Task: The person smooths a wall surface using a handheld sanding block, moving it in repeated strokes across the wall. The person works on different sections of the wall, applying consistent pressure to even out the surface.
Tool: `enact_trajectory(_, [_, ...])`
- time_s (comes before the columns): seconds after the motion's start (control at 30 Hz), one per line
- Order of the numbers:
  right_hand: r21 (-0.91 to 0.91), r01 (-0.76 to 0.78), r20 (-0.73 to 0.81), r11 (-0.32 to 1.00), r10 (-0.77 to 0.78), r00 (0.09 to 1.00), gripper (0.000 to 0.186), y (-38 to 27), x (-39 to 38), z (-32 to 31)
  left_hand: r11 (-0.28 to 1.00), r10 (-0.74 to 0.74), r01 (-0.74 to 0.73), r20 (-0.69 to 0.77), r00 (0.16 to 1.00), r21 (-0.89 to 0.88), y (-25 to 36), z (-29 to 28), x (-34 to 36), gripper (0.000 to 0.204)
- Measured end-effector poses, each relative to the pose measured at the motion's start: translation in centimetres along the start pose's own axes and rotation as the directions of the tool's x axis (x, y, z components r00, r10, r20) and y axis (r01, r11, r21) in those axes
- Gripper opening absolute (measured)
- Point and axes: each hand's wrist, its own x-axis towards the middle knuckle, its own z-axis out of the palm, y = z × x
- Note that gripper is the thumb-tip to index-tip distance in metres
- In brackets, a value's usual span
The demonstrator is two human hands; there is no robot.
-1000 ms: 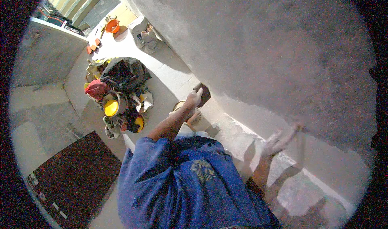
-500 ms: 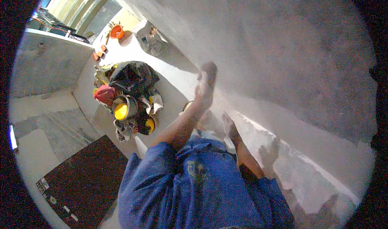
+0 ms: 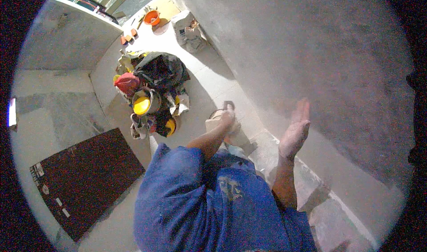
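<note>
My left hand (image 3: 227,116) is low in front of me with its fingers closed. A small dark piece (image 3: 229,104) shows at its fingertips, too blurred to name. Just beyond that hand is a pale container (image 3: 213,126) with a dark round rim, partly hidden by my forearm. My right hand (image 3: 294,138) is raised beside the grey plastered wall (image 3: 338,83), fingers stretched out and palm flat, holding nothing. Whether it touches the wall I cannot tell.
Left of me lies a heap with a black bag (image 3: 162,69), a red bundle (image 3: 127,84) and a bucket with yellow inside (image 3: 142,105). Beyond are a paper sack (image 3: 189,32) and an orange bowl (image 3: 151,17). A dark flat panel (image 3: 89,176) lies at lower left.
My left hand has come down from beside the wall toward the pale container. My right hand has risen and moved right, up to the wall. The view has shifted.
</note>
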Motion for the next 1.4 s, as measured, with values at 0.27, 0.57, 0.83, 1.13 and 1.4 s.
enact_trajectory(0.27, [-0.642,0.117,0.303,0.758,0.111,0.946,0.056,15.8,-6.6,-0.3,0.924,-0.384,0.375,0.206,0.9,0.082,-9.6,3.5,-2.4,0.052])
enact_trajectory(0.57, [0.094,-0.884,0.222,0.457,0.856,0.466,0.048,12.0,-8.9,-6.1,0.763,-0.456,0.108,0.413,0.788,0.638,-8.8,-0.6,-4.1,0.055])
enact_trajectory(0.83, [-0.027,-0.819,-0.282,0.574,0.781,0.557,0.036,15.3,-13.1,-13.2,0.268,-0.392,-0.28,0.37,0.842,0.922,0.4,-3.0,-13.5,0.058])
enact_trajectory(1.13, [-0.114,-0.801,-0.369,0.588,0.723,0.584,0.029,18.2,-18.5,-17.4,0.096,0.004,-0.321,0.323,0.947,0.942,1.2,-6.9,-13.7,0.046])
enact_trajectory(1.4, [-0.29,-0.871,-0.3,0.397,0.826,0.477,0.028,20.2,-16.5,-17.7,0.081,0.18,0.196,-0.208,0.961,0.977,6.9,-16.2,-17.1,0.042])
